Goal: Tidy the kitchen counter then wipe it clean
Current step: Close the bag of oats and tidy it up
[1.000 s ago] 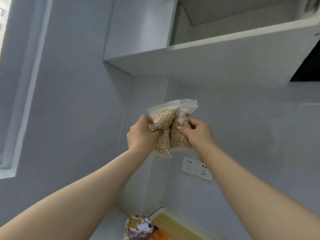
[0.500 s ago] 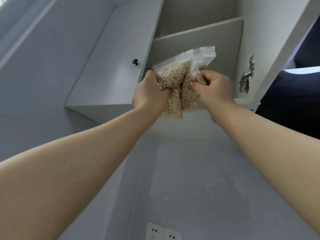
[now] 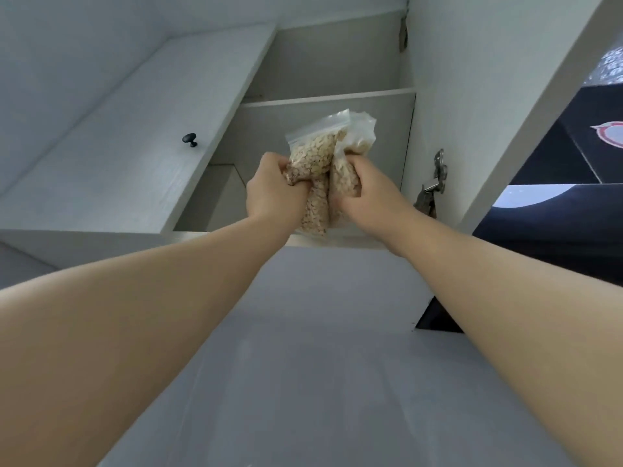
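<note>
In the centre of the frame, both arms are reaching up toward an open wall cabinet (image 3: pixel 337 52). The left hand (image 3: pixel 273 193) is clenching curled fingers round a clear zip bag of oats (image 3: pixel 313 156), and the right hand (image 3: pixel 369 200) is squeezing a second bag (image 3: pixel 349 173) that is touching the first. Both bags are hanging in front of the lower compartment, below the shelf (image 3: pixel 327 97). At the left, a door with a black knob (image 3: pixel 189 139) is standing open; a metal hinge (image 3: pixel 438 175) is showing at the right.
</note>
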A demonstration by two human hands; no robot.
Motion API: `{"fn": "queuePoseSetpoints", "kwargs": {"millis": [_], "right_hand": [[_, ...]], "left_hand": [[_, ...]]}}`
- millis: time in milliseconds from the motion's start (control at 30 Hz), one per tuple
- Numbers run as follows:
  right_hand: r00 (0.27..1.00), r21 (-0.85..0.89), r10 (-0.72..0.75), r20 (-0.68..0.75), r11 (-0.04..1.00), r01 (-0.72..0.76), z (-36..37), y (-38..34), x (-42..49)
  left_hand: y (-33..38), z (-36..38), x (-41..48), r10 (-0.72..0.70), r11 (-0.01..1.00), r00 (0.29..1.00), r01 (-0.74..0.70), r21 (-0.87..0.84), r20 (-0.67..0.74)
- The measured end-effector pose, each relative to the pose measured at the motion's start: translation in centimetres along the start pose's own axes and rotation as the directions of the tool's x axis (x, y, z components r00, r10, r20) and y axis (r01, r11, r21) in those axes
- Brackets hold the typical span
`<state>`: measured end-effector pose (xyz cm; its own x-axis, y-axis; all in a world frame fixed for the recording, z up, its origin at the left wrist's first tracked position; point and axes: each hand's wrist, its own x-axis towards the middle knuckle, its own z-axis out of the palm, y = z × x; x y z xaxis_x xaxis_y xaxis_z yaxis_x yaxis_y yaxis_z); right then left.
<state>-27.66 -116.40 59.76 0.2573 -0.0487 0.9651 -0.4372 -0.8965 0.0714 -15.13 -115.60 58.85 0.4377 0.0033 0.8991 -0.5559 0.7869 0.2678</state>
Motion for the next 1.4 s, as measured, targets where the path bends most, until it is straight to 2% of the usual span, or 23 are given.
{"fn": "queuePoseSetpoints", "kwargs": {"millis": [100,167,333,500,600,767,833,933,1100,1233,1333,1400], "right_hand": [[0.991,-0.088,0.098,0.09,0.992,-0.09,1.3,2.2,0.6],[0.986,-0.182,0.113,0.118,0.979,-0.091,1.2,2.1,1.1],[0.979,-0.281,0.149,0.138,0.954,-0.106,1.6,2.0,1.7],[0.977,-0.275,0.203,0.069,0.945,-0.177,1.6,1.8,1.0],[0.98,-0.382,0.198,0.0,0.906,-0.183,1.8,2.0,0.1],[0.997,-0.514,0.045,-0.068,0.854,-0.074,0.6,3.0,-1.1],[1.0,-0.566,0.007,-0.006,0.824,-0.009,0.1,3.3,-1.1],[0.993,-0.629,0.055,0.101,0.778,0.021,-0.7,3.6,-0.6],[0.986,-0.626,0.135,0.102,0.779,-0.042,-1.8,3.1,-0.7],[0.985,-0.562,0.163,0.051,0.82,-0.106,-2.0,3.2,-0.6],[0.98,-0.526,0.197,-0.012,0.833,-0.174,-2.0,3.3,-0.5],[0.977,-0.558,0.204,-0.065,0.804,-0.205,-1.8,3.6,-0.1]], "left_hand": [[-2.6,1.0,0.9,-0.061,0.998,0.992,0.061,0.003,0.113],[-3.0,1.2,1.5,-0.058,0.996,0.988,0.046,0.082,0.146],[-3.5,1.4,1.9,-0.072,0.979,0.971,0.025,0.203,0.226],[-2.9,1.0,1.1,-0.125,0.962,0.951,0.047,0.27,0.282],[-3.0,0.4,0.9,-0.124,0.981,0.93,0.064,0.181,0.346],[-3.6,-0.6,0.1,-0.01,0.994,0.902,-0.037,0.1,0.431],[-3.6,-0.5,0.0,0.01,0.985,0.885,-0.088,0.146,0.466],[-3.0,0.3,-0.1,0.018,0.964,0.875,-0.143,0.223,0.484],[-1.9,1.7,0.4,-0.086,0.93,0.891,-0.088,0.356,0.445],[-1.7,1.1,1.1,-0.132,0.948,0.805,-0.069,0.311,0.579],[-1.2,0.8,1.1,-0.207,0.887,0.732,-0.139,0.44,0.649],[-1.2,1.4,0.9,-0.24,0.809,0.729,-0.215,0.547,0.642]]}}
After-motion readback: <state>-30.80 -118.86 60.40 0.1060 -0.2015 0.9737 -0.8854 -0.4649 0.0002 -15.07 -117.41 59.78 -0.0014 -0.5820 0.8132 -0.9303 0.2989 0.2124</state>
